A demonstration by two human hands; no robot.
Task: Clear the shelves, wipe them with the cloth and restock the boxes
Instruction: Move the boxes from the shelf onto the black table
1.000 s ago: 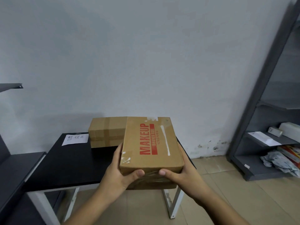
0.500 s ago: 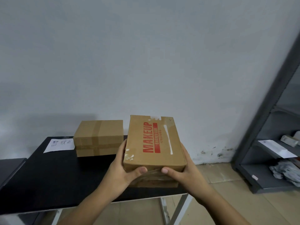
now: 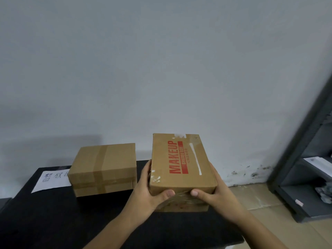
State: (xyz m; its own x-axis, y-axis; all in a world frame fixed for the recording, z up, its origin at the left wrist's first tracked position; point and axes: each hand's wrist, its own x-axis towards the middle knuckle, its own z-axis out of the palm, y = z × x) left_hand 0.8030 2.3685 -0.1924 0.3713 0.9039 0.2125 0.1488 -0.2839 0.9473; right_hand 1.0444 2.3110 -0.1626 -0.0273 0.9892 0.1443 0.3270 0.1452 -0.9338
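A cardboard box printed "MAKEUP" in red (image 3: 181, 164) is held over the right part of the black table (image 3: 53, 212). My left hand (image 3: 149, 191) grips its left side with the thumb on the near face. My right hand (image 3: 213, 193) grips its right side the same way. Whether the box's bottom touches the table is hidden. A plain taped cardboard box (image 3: 103, 168) stands on the table just left of it, a small gap between them. No cloth is in view.
A white paper with handwriting (image 3: 52, 179) lies on the table behind the plain box. A grey metal shelf unit (image 3: 305, 159) stands at the right with papers on it. A bare wall backs the table; tiled floor lies between table and shelves.
I have moved closer to the table and the view swung left. The MAKEUP box has come down over the tabletop, beside the plain box. Both hands keep their grip.
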